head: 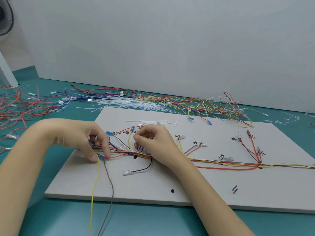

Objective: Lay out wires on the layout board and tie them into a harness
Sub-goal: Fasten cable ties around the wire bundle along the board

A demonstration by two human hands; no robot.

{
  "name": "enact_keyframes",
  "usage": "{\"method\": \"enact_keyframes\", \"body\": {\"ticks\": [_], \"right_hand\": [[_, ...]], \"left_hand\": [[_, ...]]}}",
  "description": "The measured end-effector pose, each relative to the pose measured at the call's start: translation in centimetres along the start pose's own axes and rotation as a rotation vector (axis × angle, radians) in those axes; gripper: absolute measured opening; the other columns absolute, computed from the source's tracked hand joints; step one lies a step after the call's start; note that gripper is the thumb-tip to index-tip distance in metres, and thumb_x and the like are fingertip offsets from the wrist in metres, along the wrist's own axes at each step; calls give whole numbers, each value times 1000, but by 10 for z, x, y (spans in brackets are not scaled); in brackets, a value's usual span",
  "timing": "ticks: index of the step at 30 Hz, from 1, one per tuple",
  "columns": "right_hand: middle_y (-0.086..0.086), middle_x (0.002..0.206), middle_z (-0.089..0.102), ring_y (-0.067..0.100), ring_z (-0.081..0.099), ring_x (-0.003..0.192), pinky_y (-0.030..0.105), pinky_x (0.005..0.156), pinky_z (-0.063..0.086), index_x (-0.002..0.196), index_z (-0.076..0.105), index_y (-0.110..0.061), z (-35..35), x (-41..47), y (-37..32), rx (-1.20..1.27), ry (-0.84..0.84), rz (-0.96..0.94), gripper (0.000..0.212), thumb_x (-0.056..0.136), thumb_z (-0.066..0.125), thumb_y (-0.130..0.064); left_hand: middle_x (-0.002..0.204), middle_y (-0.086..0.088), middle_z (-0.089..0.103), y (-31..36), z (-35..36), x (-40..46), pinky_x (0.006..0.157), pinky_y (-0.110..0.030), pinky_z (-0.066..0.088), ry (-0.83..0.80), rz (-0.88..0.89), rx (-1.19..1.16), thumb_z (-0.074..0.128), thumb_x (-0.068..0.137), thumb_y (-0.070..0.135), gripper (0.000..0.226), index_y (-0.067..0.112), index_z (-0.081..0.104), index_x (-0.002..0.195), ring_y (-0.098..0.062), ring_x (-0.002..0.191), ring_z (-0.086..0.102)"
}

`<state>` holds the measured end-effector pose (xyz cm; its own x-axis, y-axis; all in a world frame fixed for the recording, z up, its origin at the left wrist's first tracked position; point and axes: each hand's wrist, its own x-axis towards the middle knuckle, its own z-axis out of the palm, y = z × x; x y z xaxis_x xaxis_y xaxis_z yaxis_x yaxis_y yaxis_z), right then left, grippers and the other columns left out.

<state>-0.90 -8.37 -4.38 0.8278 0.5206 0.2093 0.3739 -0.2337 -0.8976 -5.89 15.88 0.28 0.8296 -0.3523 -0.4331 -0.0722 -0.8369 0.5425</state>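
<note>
Hidden: my right hand [154,143] covers the wire bundle [122,152] where it crosses the middle of the layout board [153,181]; what my curled fingers pinch there I cannot make out.
Cut off: the yellow wire [94,186] and brown wire [110,186] run off the board's near edge and out of the bottom of view; the bundle's right end leaves at the right edge.
Hard to read: the handwritten marks on the board are too small to tell.
Left grip: my left hand [85,135] is narrow, its fingertips pressing down on the bundle by a blue connector [100,157].
Right grip: narrow, fingers curled at the bundle.
Harness: the bundle lies across the board from left to right, with branches fanning up to the marks.
Bench: teal surface [51,222] under the board; loose wires [213,106] and white cable ties [129,103] lie beyond the far edge.
Room: a plain pale wall [170,40] behind; part of a fan [5,16] at top left.
</note>
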Motion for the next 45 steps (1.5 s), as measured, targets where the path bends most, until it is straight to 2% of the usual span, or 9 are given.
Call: {"method": "enact_keyframes", "body": {"ticks": [4,10,13,16,21,26,30,38,45], "right_hand": [[1,69,71,16,68,70,22,66,49,71,67,-17,1,1,1,-4,14,2,17,87,63,-11],[4,70,71,7,61,64,17,62,44,75,70,-7,2,2,1,-4,11,-4,14,88,64,-11],[8,71,71,11,61,63,19,61,43,83,72,-4,2,3,2,18,15,-31,9,87,65,-8],[7,70,70,16,63,63,25,61,46,83,69,-5,1,4,3,56,8,-59,6,87,67,-9],[6,71,70,7,54,56,16,52,39,81,69,-4,-1,4,5,68,2,-45,7,85,62,-4],[-3,65,67,3,51,52,16,51,39,84,71,-5,-2,3,4,148,-5,2,4,86,69,-8],[13,81,73,13,64,71,33,69,51,86,73,-3,-1,5,2,142,31,28,6,85,67,-3],[-1,72,68,8,64,69,22,71,49,74,66,-17,-3,4,-2,126,-7,17,23,85,61,2],[8,76,73,21,69,73,32,70,51,81,70,-10,0,3,0,77,1,12,9,88,64,-9]], "left_hand": [[76,10,57,1,-1,-1,68,-19,38,25,54,-82,81,53,68,45,36,78,85,-5,72,49],[75,6,69,32,9,7,63,-13,43,54,220,-238,78,76,41,19,26,77,87,-5,67,56],[82,-1,74,50,16,14,68,-13,48,193,323,-451,81,75,21,13,20,78,88,-7,74,64],[69,-7,69,63,26,29,54,-14,42,413,330,-577,73,71,15,14,19,81,81,-6,59,52],[58,6,52,71,40,47,60,-16,36,626,259,-484,75,76,3,26,29,81,76,-6,62,47],[54,8,40,61,32,39,59,-25,34,538,197,-476,86,66,9,24,23,76,83,-13,55,37],[51,8,46,58,32,36,47,-17,39,459,149,-442,87,65,3,29,22,64,62,-11,45,45],[55,-6,66,58,37,41,49,-16,45,391,120,-294,85,69,8,25,19,65,58,-10,45,57],[46,12,49,53,36,42,47,-18,31,498,38,-188,93,58,26,30,23,63,56,-7,46,40]]}}
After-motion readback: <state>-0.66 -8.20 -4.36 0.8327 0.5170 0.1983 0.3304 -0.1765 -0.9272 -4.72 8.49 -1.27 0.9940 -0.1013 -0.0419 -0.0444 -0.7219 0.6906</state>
